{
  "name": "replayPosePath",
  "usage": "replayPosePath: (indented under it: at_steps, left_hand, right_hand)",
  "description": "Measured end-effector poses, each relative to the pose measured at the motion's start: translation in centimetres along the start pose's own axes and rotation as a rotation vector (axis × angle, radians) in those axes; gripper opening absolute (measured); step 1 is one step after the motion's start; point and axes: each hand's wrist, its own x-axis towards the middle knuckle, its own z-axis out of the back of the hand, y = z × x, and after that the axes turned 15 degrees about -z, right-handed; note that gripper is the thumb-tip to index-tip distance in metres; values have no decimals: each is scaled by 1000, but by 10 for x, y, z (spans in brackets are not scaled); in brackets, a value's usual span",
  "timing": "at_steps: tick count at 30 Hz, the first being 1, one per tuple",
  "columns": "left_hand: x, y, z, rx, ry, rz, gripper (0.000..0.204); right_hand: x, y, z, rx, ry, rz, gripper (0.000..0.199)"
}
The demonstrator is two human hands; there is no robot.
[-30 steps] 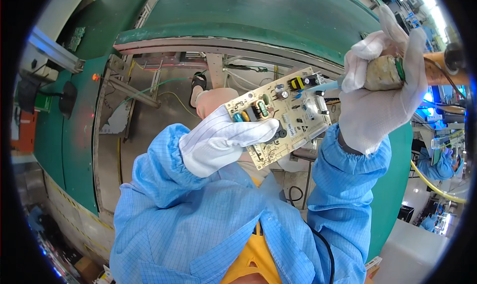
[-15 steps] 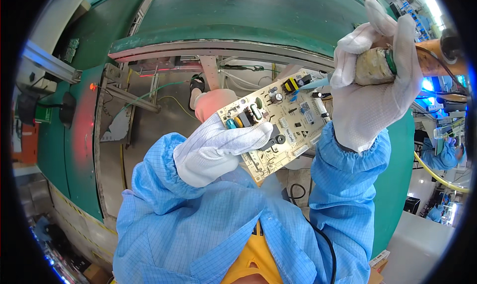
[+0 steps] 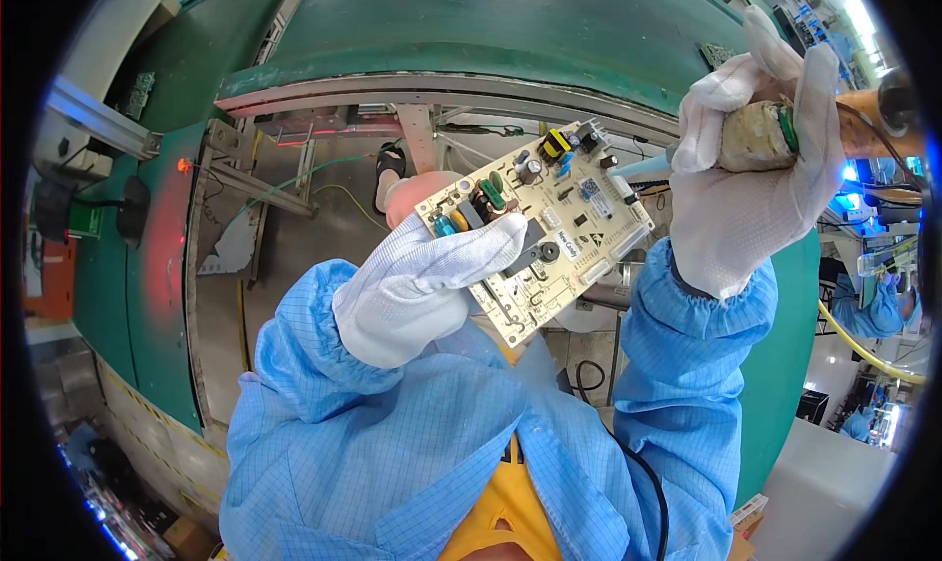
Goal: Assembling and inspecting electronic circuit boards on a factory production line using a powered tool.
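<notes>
My left hand (image 3: 417,291), in a white glove, is closed on the left edge of a cream circuit board (image 3: 554,291), thumb on top. The board lies tilted in front of me, component side up, with a yellow-and-black transformer (image 3: 555,146), capacitors and white connectors. To its right, my gloved right hand (image 3: 741,198) is wrapped round a tool with a pale, worn grip (image 3: 758,137) and a green band. A light blue tip (image 3: 655,165) extends from that hand toward the board, apart from it. The tool's exact kind is unclear.
A green worktop (image 3: 471,31) with a metal front rail runs across the far side. Another green surface (image 3: 128,296) is at the left. An orange-brown cylinder (image 3: 863,120) and a yellow cable (image 3: 868,350) are at the right. A black cable (image 3: 653,483) hangs along my right sleeve.
The tool has drawn back from the board's far right corner as my right hand shifted slightly right. My left hand still grips the board, which has turned slightly and moved a little up.
</notes>
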Motion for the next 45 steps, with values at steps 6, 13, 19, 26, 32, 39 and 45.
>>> replayPosePath:
  at_steps: [6,13,19,26,32,39,45]
  left_hand:
    - [-5,0,-3,42,0,-26,34]
    - [-8,-3,-13,17,-64,-3,34]
    - [-7,0,-5,-8,-20,-25,31]
    - [-4,11,28,145,74,-150,28]
    - [-2,-7,2,123,-74,-30,35]
    - [4,-3,3,-370,138,-67,37]
    - [5,-4,0,-306,200,-107,41]
  right_hand:
    - [5,-3,7,17,85,-10,43]
    - [12,-10,15,30,185,-24,43]
    - [16,-9,14,40,266,-34,43]
    - [-1,12,-18,-130,-327,-232,45]
    - [-3,15,3,-141,-170,-260,45]
    - [-10,14,3,136,-61,-252,43]
    - [-9,12,9,128,-164,-282,44]
